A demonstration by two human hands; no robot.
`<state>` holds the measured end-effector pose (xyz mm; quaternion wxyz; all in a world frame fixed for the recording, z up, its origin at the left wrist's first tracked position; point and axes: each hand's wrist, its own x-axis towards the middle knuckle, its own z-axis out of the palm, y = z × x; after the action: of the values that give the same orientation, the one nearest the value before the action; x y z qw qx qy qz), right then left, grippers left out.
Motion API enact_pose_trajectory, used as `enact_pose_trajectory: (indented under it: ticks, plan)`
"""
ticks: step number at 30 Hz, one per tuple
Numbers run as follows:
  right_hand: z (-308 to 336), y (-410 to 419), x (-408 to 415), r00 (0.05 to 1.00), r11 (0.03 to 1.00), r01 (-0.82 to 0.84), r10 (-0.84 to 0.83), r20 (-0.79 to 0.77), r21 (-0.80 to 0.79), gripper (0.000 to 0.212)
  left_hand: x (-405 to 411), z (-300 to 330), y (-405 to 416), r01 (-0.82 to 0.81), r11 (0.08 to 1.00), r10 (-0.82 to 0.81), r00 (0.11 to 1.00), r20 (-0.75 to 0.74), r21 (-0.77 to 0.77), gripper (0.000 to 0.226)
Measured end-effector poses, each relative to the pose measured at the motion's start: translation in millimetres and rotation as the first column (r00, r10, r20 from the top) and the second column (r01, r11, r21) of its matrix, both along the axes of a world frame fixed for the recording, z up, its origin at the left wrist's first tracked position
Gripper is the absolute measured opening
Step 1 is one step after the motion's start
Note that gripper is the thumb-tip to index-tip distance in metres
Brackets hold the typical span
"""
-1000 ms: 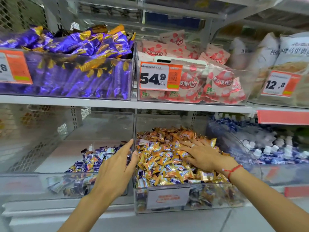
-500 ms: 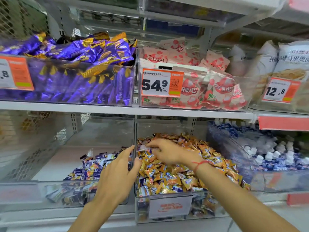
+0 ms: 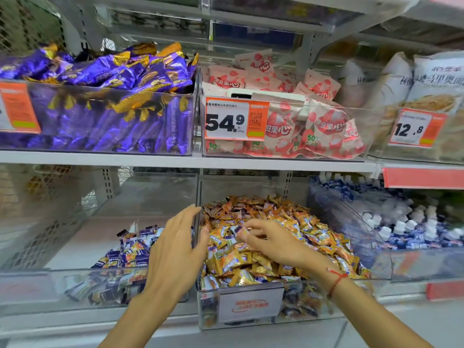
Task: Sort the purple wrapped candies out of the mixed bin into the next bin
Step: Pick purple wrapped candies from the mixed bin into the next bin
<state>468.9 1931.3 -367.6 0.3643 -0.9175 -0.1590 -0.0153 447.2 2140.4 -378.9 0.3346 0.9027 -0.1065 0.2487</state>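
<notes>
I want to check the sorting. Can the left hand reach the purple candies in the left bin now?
Probably yes. The left hand hovers open above the left bin, which has an open top, and the purple candies lie just beside it. Only the clear wall between the two bins is near the fingers.

On the lower shelf [image 3: 175,320]: mixed bin [image 3: 241,307] in the middle, next bin [image 3: 37,290] just left of it, bottle bin [image 3: 376,249] on the right. Left hand [image 3: 175,252] at the wall between the two, right hand [image 3: 273,241] on the mixed heap. Three more bins above, on the upper shelf [image 3: 190,162].
</notes>
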Motion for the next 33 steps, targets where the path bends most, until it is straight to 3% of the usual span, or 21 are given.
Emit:
enact_pose_trajectory:
  ticks: [5,8,10,14,15,17,19,21,23,25,30,33]
  plan:
    - [14.5,2.4,-18.4,0.993,0.924,0.122,-0.116,-0.038,0.363,0.022,-2.9,10.9,-22.4,0.170,0.986,-0.169,0.979,0.111,0.003,0.048]
    - [19.3,9.0,-24.7,0.991,0.809,0.132,-0.086,-0.107,0.573,0.013,-4.7,14.2,-32.6,0.211,0.976,-0.208,0.977,0.045,-0.061,0.053]
    - [20.4,12.9,-29.1,0.986,0.746,0.135,-0.036,-0.163,0.652,0.018,-4.2,17.8,-35.7,0.226,0.967,-0.224,0.974,0.026,-0.114,0.060]
    - [24.2,10.6,-27.6,0.981,0.712,0.118,0.027,-0.194,0.692,0.023,4.8,17.2,-37.6,0.270,0.893,-0.253,0.963,0.094,-0.359,0.027]
    - [25.0,7.4,-23.2,0.982,0.729,0.133,-0.006,-0.187,0.672,0.022,6.2,16.1,-37.0,0.266,0.874,-0.245,0.964,0.103,-0.407,0.022]
    - [21.7,-7.5,1.9,0.964,0.838,0.261,-0.253,-0.081,0.480,0.021,7.2,14.7,-34.7,0.245,0.858,-0.217,0.969,0.115,-0.452,0.019]
    - [16.3,-30.7,39.3,0.859,0.863,0.487,-0.500,0.106,0.133,0.025,5.2,16.0,-33.1,0.249,0.855,-0.225,0.968,0.107,-0.455,0.017]
    - [11.0,-44.9,69.5,0.837,0.804,0.546,-0.537,0.108,-0.234,0.046,4.4,16.7,-31.9,0.260,0.871,-0.253,0.965,0.073,-0.416,0.016]
    - [4.8,-43.0,90.0,0.876,0.812,0.402,-0.476,-0.082,-0.423,0.062,6.3,18.1,-30.1,0.270,0.887,-0.278,0.960,0.032,-0.375,0.012]
    - [-0.3,-28.3,98.9,0.909,0.841,0.253,-0.376,-0.181,-0.479,0.064,10.3,22.1,-27.7,0.279,0.882,-0.308,0.951,-0.018,-0.380,0.008]
    - [-0.5,-18.3,72.9,0.988,0.857,-0.034,-0.047,-0.145,-0.514,0.040,17.5,31.9,-22.8,0.296,0.809,-0.400,0.910,-0.107,-0.509,0.010]
    - [9.9,-23.6,39.5,0.976,0.881,-0.214,0.172,-0.135,-0.423,0.036,14.8,33.8,-21.2,0.303,0.797,-0.420,0.900,-0.118,-0.522,0.010]
